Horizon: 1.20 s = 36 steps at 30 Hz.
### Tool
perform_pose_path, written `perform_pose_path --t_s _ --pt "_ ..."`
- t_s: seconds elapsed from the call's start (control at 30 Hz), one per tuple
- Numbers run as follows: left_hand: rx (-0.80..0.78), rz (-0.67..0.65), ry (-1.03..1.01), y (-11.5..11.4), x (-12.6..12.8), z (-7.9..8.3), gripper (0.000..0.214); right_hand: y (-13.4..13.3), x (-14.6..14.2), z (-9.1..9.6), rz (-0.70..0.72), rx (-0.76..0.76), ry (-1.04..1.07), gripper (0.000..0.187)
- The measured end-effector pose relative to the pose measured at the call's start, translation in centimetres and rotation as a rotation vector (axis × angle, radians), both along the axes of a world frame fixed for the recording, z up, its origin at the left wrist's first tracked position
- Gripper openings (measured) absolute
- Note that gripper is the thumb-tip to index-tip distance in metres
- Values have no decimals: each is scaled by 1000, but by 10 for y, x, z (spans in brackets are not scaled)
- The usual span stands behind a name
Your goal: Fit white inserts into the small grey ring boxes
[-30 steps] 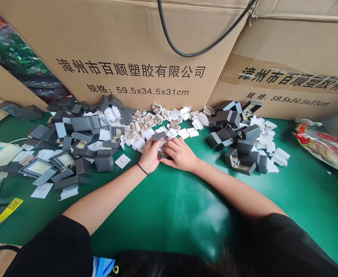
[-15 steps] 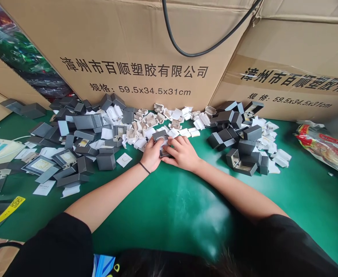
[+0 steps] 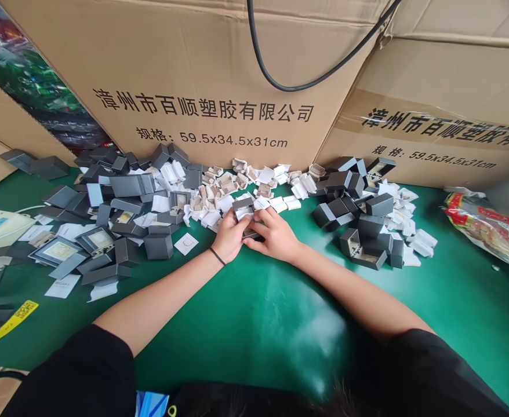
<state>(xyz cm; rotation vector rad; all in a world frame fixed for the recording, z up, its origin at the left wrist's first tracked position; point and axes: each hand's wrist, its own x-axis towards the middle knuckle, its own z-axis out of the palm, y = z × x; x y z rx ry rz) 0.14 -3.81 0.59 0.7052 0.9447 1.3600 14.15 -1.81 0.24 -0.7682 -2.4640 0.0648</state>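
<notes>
Between my hands is a small dark grey jewelry box (image 3: 243,207), its lid raised and a pale lining showing inside. My left hand (image 3: 229,236) is closed round its left side, with the thumb across the front. The fingers of my right hand (image 3: 276,234) are bent over the right side and lower part of the same box. My fingers hide much of its base. Just beyond lies a heap of small white and beige card inserts (image 3: 220,188). A white card (image 3: 186,244) with a thin ring-shaped mark rests to the left of my left hand.
Many dark grey boxes (image 3: 126,184), some open, are piled on the left, and another pile of boxes (image 3: 370,223) sits right. Large cardboard cartons (image 3: 202,69) stand behind, a black cable (image 3: 280,87) hanging before them. A food packet (image 3: 489,229) lies far right on the green table (image 3: 258,324).
The box's lid has tilted further up, so its pale inside shows more. Both hands stay in nearly the same place. The camera view has shifted slightly.
</notes>
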Motion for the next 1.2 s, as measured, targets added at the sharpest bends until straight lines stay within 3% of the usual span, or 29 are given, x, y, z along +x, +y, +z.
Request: perform_pose_path --t_s 0.17,0.3,0.4,0.53,0.7,0.87,1.07,1.2 --pt "-1 3 -7 -1 -2 3 35 1 0 2 55 -45 81 38" --pt "-20 -5 -61 -1 -4 7 37 9 8 4 110 -91 291 24" --pt "-45 -20 -101 -2 -5 10 34 22 19 -1 -93 -113 444 26" --pt "-67 -47 -90 -3 -4 11 33 43 28 -12 -384 -111 382 30" --pt "-88 -116 -131 0 -8 12 34 55 18 -13 -528 -151 274 34" --pt "-84 -235 -187 3 -14 12 32 57 13 -15 -480 -209 223 25" --pt "-144 -224 -257 3 -18 9 32 54 21 -12 -380 -306 435 24" --pt "-190 -275 -334 6 -22 12 32 54 25 -10 -377 -460 638 26"
